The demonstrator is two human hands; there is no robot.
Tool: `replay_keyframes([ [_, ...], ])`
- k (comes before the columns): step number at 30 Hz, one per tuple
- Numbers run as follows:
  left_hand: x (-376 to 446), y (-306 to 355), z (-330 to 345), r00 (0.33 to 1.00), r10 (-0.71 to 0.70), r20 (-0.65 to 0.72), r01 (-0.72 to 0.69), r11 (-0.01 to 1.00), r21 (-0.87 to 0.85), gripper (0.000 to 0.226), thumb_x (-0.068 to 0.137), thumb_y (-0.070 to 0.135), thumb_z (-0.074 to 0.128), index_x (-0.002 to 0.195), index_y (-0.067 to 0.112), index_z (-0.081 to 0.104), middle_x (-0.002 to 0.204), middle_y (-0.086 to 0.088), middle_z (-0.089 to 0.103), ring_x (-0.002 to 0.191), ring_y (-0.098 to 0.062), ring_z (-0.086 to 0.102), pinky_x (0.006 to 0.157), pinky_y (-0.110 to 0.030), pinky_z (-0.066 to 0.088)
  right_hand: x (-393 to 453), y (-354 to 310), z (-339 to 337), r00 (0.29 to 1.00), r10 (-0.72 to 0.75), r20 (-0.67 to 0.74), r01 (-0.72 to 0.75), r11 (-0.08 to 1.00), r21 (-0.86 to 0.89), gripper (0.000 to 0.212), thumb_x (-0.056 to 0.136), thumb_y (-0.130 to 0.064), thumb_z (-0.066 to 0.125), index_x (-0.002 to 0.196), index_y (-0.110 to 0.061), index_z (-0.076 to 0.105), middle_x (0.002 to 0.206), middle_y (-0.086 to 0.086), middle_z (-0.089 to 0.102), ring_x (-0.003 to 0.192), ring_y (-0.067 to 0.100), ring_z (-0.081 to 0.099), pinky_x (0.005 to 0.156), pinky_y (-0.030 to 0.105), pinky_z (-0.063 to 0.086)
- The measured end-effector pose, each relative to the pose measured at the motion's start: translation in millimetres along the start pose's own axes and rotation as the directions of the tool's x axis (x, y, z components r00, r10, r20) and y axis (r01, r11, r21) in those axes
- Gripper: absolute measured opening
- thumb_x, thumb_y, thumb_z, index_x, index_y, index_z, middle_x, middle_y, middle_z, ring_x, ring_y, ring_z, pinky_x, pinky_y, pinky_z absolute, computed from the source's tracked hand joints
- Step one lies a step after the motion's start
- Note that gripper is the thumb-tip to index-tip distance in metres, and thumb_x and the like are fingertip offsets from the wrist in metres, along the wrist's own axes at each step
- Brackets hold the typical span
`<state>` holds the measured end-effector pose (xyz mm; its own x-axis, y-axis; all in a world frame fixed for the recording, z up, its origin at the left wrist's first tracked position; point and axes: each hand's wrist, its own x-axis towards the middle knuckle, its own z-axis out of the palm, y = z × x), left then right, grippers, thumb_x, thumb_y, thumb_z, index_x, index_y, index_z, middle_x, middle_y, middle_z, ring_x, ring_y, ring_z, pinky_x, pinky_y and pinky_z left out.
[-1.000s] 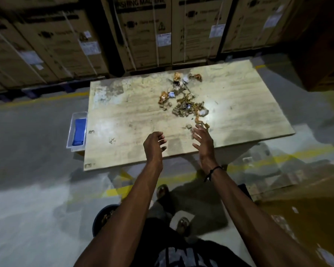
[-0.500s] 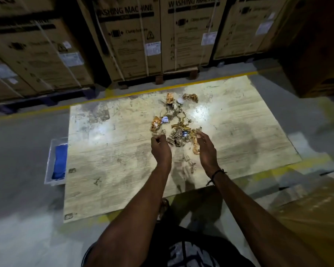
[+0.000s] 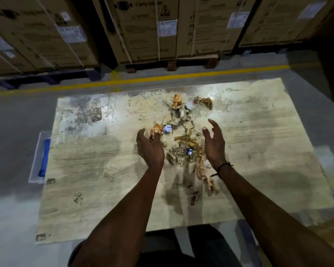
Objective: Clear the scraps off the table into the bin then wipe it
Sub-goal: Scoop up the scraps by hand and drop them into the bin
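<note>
A heap of scraps point(image 3: 184, 146), brown, orange and blue crumpled bits, lies in the middle of a pale worn table point(image 3: 89, 170). My left hand point(image 3: 149, 147) hovers at the heap's left side, fingers spread, close to an orange scrap point(image 3: 156, 128). My right hand point(image 3: 213, 145) is at the heap's right side, palm turned inward, fingers relaxed and spread. Both hands flank the heap and hold nothing. More scraps trail toward me point(image 3: 204, 175) and lie farther back point(image 3: 203, 101).
A clear plastic tub point(image 3: 36, 157) holding a blue cloth point(image 3: 43, 160) sits at the table's left edge. Stacked cardboard boxes point(image 3: 148, 29) on pallets stand behind a yellow floor line point(image 3: 181, 77). A dark round bin rim point(image 3: 75, 251) shows by my left arm.
The view has moved closer over the table. Both hands have reached farther forward and spread apart, from the near end of the heap to either side of it.
</note>
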<state>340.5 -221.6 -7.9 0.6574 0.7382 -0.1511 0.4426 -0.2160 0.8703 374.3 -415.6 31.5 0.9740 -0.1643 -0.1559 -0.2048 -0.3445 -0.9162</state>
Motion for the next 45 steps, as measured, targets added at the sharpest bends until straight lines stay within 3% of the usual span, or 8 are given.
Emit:
replay_keyframes([
  [3,12.3,-16.3,29.7,0.994,0.09,0.065,-0.091,0.996,0.004,0.056,0.105,0.04,0.062,0.149,0.009,0.049,0.148,-0.012,0.055,0.128,-0.025,0.056,0.098,-0.024,0.043,44.7,26.2,13.0,0.999,-0.033,-0.03,0.032,0.999,-0.036,0.049,0.108,-0.034,0.054,0.154,-0.018,0.043,0.165,0.007,0.036,0.154,0.022,0.031,0.122,0.032,0.029],
  [9,30.8,-26.3,70.6,0.966,0.242,0.095,-0.25,0.965,0.085,0.059,0.107,0.044,0.052,0.156,0.012,0.043,0.16,-0.009,0.046,0.148,-0.026,0.041,0.121,-0.045,0.037,122.2,53.3,32.4,0.997,-0.028,-0.066,0.027,1.0,-0.012,0.061,0.11,-0.027,0.051,0.161,-0.003,0.027,0.17,0.015,0.022,0.158,0.027,0.021,0.111,-0.001,0.017],
  [15,28.0,-8.7,93.5,0.905,0.312,0.288,-0.324,0.946,-0.006,0.064,0.111,0.049,0.045,0.166,0.023,0.026,0.172,0.002,0.026,0.158,-0.014,0.025,0.127,-0.041,0.03,140.2,54.0,56.3,0.971,-0.227,0.077,0.234,0.966,-0.107,0.063,0.108,-0.038,0.045,0.161,-0.008,0.031,0.166,0.012,0.034,0.154,0.024,0.032,0.126,0.035,0.027],
  [20,57.5,8.3,84.9,0.928,0.34,0.154,-0.315,0.935,-0.166,0.057,0.108,0.041,0.052,0.16,0.023,0.035,0.168,-0.001,0.033,0.155,-0.018,0.034,0.122,-0.041,0.041,146.0,68.4,44.4,0.964,-0.267,0.008,0.267,0.963,-0.036,0.054,0.11,-0.029,0.047,0.158,-0.008,0.036,0.164,0.012,0.038,0.153,0.026,0.035,0.125,0.049,0.033],
  [24,120.2,22.5,91.0,0.899,0.346,0.267,-0.347,0.937,-0.046,0.063,0.104,0.051,0.052,0.157,0.019,0.042,0.166,-0.003,0.04,0.153,-0.016,0.036,0.125,-0.035,0.032,181.1,51.2,45.8,0.974,-0.221,0.039,0.223,0.974,-0.034,0.053,0.109,-0.028,0.048,0.154,-0.001,0.041,0.16,0.015,0.044,0.147,0.019,0.041,0.121,0.022,0.032],
  [33,156.0,50.8,118.9,0.478,0.492,0.728,-0.664,0.744,-0.067,0.053,0.108,0.045,0.05,0.154,0.019,0.051,0.152,-0.003,0.057,0.138,-0.016,0.052,0.115,-0.033,0.04,197.1,26.5,78.0,0.79,-0.411,0.455,0.464,0.886,-0.007,0.035,0.11,-0.024,0.048,0.139,-0.009,0.061,0.138,0.007,0.065,0.129,0.017,0.06,0.111,0.034,0.046],
  [38,134.2,32.5,85.3,0.49,0.499,0.715,-0.63,0.769,-0.106,0.046,0.107,0.039,0.055,0.148,0.018,0.057,0.15,0.0,0.057,0.135,-0.002,0.048,0.111,-0.02,0.041,171.8,45.1,57.8,0.796,-0.401,0.453,0.476,0.877,-0.06,0.035,0.11,-0.024,0.047,0.138,-0.012,0.065,0.145,0.006,0.062,0.143,0.018,0.049,0.122,0.033,0.036],
  [45,90.1,-6.2,25.1,0.615,0.427,0.663,-0.43,0.886,-0.173,0.051,0.108,0.033,0.057,0.157,0.024,0.048,0.165,0.008,0.042,0.154,-0.013,0.036,0.122,-0.051,0.04,130.7,54.7,41.0,0.847,-0.366,0.386,0.415,0.908,-0.05,0.038,0.112,-0.027,0.046,0.146,-0.016,0.058,0.151,0.0,0.057,0.144,0.015,0.048,0.119,0.041,0.04],
])
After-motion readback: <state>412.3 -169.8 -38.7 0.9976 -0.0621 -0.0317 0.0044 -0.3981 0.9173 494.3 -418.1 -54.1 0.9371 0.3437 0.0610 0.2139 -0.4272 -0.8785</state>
